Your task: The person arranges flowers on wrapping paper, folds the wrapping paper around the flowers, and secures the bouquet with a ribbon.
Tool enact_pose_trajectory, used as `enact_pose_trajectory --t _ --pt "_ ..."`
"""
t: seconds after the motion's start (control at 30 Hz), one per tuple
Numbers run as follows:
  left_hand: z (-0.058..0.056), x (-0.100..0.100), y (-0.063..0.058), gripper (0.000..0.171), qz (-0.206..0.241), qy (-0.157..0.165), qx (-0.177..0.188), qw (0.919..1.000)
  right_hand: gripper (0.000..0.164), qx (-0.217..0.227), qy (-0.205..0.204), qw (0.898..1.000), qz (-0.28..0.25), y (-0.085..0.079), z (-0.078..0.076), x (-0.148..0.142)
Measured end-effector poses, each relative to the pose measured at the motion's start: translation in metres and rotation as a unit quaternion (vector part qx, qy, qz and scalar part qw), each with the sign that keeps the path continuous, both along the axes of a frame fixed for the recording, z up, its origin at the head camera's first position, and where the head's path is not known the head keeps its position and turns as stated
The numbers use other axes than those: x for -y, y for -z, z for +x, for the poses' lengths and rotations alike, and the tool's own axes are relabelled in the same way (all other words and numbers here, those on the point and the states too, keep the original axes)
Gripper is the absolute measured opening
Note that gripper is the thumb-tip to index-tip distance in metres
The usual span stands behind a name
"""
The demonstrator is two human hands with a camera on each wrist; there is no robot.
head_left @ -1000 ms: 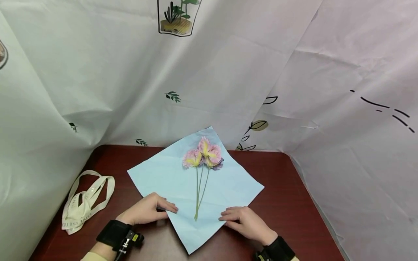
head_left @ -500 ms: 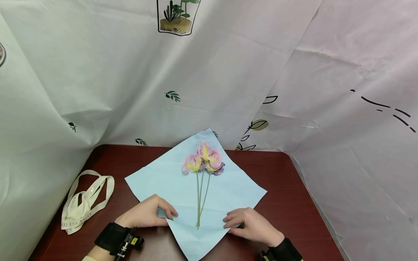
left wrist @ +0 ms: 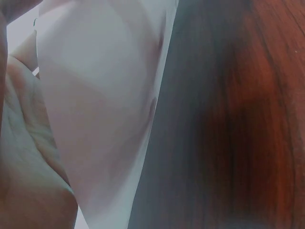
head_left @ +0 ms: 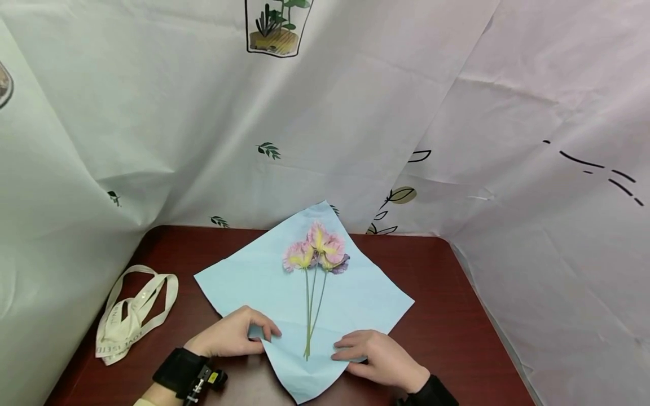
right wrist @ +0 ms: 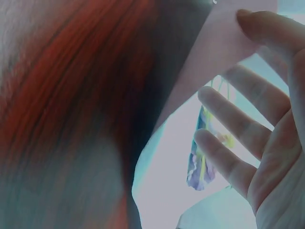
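A light blue sheet of wrapping paper (head_left: 365, 287) lies corner-down on the table, its far corner up against the curtain. On it rest three pink and yellow flowers (head_left: 321, 248), their thin green stems meeting near the lower corner. My left hand (head_left: 231, 332) pinches the paper's lower left edge between thumb and fingers. On the other side, my right hand (head_left: 383, 361) pinches the lower right edge, thumb below and fingers above. Between the hands the near corner bends upward. In the right wrist view the paper's pale underside (right wrist: 205, 67) shows by the thumb.
A loose bundle of cream printed ribbon (head_left: 134, 316) lies at the left of the dark red wooden table (head_left: 447, 316). White patterned curtain (head_left: 330, 113) hangs behind and along both sides. Each wrist wears a black strap (head_left: 180, 372).
The paper and flowers have slid slightly toward me. The near corner now curls up between my hands. My right hand shifted right, then back left.
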State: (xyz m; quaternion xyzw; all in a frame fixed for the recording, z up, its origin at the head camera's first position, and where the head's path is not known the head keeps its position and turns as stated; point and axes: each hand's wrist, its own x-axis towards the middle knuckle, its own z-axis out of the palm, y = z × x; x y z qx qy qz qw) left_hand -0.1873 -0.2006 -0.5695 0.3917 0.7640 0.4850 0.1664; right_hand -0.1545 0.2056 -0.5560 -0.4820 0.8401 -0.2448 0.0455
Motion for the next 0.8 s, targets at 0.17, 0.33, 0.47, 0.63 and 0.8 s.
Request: enact_pose_trajectory --t 0.17,0.33,0.47,0.63,0.8 --pt "0.0007 0.0014 0.0018 0.017 0.008 -0.001 0.008 0.9999 0.024 0.028 -0.008 1.0 -0.012 0.0013 0.0009 -0.0004" --pt "0.0011 -0.0003 0.0022 0.016 0.009 -0.009 -0.007 0.9999 0.023 0.019 -0.025 0.999 -0.022 0.001 0.0006 0.0004" --pt "0.0006 -0.0008 0.0035 0.018 0.007 -0.018 -0.021 0.9996 0.023 0.016 -0.026 0.999 -0.032 0.0021 -0.0005 0.0006" --pt "0.0008 -0.0007 0.0046 0.019 0.004 -0.038 -0.034 0.9987 0.023 0.038 -0.013 0.998 -0.048 0.0 -0.0008 0.003" --pt "0.0001 -0.0015 0.0063 0.017 0.009 -0.069 -0.04 0.9968 0.026 0.092 0.003 0.993 -0.078 -0.0049 -0.0013 0.0066"
